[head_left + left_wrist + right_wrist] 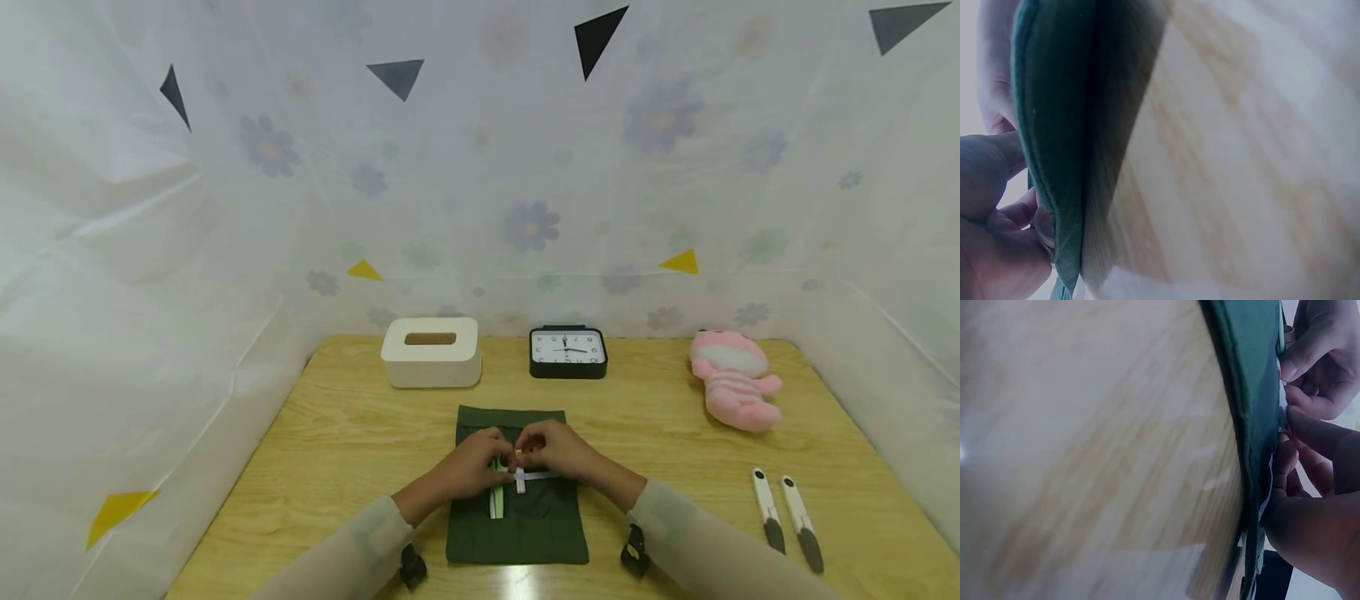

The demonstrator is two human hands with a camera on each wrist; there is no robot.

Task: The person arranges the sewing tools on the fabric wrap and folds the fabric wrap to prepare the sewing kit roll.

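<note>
Wooden table (337,467), left hand (472,463), right hand (561,452) angled inward over green cloth (519,540)

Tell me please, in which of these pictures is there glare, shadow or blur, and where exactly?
Head view: mostly clear, with bright glare on the table just below the dark green cloth; left wrist view: blurred wood grain, dark shadow beside the cloth; right wrist view: hazy, blurred table, small bright spot at the left edge.

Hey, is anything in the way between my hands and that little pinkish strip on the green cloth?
Nothing visible is: your left hand and right hand are at the pinkish strip, over the green cloth. The tissue box and clock stand beyond the cloth's far edge.
</note>
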